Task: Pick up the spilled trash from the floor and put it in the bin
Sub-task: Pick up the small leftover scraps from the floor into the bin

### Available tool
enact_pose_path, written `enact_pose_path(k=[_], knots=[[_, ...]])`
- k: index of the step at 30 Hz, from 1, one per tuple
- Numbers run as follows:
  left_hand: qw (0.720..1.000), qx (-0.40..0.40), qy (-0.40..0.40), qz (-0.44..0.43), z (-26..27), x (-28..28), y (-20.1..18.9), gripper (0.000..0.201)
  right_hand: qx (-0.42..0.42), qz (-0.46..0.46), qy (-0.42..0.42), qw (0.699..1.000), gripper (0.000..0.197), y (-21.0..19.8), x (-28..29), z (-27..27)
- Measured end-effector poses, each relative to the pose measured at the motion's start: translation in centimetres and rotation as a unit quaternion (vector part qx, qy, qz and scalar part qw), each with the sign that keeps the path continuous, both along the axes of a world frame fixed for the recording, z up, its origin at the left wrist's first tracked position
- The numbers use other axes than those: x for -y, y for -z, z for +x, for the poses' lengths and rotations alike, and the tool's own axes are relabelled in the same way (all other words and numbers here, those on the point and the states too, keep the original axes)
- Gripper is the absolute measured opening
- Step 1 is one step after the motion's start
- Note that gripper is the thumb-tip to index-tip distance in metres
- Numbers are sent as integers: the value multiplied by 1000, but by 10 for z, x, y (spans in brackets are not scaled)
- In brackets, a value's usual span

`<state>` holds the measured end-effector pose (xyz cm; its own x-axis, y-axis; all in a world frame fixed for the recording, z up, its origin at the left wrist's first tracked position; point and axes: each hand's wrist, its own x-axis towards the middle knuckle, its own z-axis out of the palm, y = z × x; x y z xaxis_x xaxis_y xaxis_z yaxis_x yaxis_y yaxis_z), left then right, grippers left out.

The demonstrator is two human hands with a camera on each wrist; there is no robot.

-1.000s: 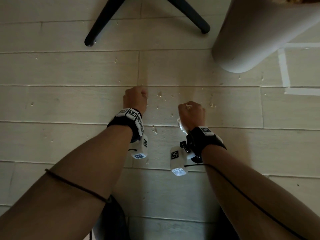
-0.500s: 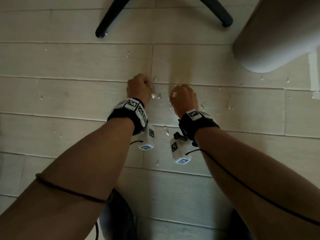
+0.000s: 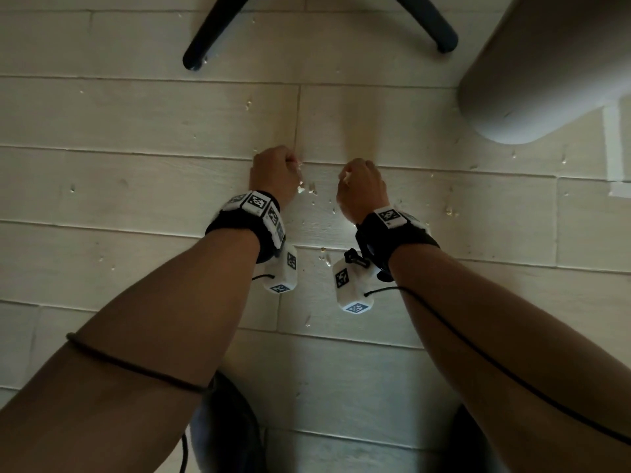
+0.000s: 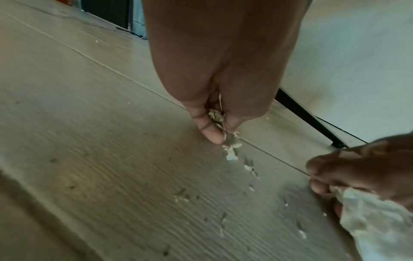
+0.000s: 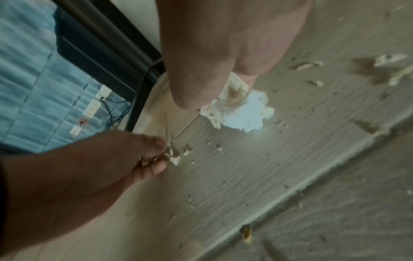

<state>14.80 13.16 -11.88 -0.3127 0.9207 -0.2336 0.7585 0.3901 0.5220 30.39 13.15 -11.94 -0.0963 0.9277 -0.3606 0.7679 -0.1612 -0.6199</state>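
Now the trash is mostly tiny pale bits [image 3: 312, 192] spread over the floor [image 3: 136, 186] — a little trail of them lies between the two hands, and more sit far out to each side. Some of it is already picked up. The left hand [image 3: 273, 175] is down at the floor with its thumb and fingers [image 4: 211, 134] pinched on a small clump of bits [image 4: 215, 115], and a few more lie just beside its fingertips. The right hand [image 3: 362, 189] is curled round a crumpled white wad [image 5: 236, 107], which looks like tissue or paper, and it hangs just above the floor near the left hand.

So the step in hand seems to be the picking up — grabbing crumbs one pinch at a time. The bin [image 3: 546, 63] looks to be the big pale round thing at the top right, well apart from both hands, and its top is out of view.

Next, I think the left hand has to close well on its bits so none fall, then both hands lift and carry their loads over to the bin. Lots of bits would be left, so more trips are likely. Two dark chair legs [image 3: 218, 29] stand beyond the hands.
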Motion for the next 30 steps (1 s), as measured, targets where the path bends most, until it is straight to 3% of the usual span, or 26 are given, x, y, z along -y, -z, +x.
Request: enact_pose_path(k=[6,15,18,21,24,26,30], knots=[[1000,11,5,-6,8,24,-1,15,-69,-13,76,995,14,0,3,13],[983,-115,144,-17,42,44,0,21,-121,-113,130,978,31,-1,20,39],[987,-83,132,-41,48,41,-8,22,-161,-151,155,963,31,1,22,39],[993,38,92,-64,57,37,-22,16,-189,-187,171,949,34,-1,23,40],[982,129,120,-66,79,33,-40,12,-227,-243,244,911,56,-5,25,45],[980,164,106,-44,95,32,-51,10,-304,-265,281,871,70,-5,23,47],[987,113,112,15,120,34,-58,8,-448,-290,291,794,63,-16,16,59]])
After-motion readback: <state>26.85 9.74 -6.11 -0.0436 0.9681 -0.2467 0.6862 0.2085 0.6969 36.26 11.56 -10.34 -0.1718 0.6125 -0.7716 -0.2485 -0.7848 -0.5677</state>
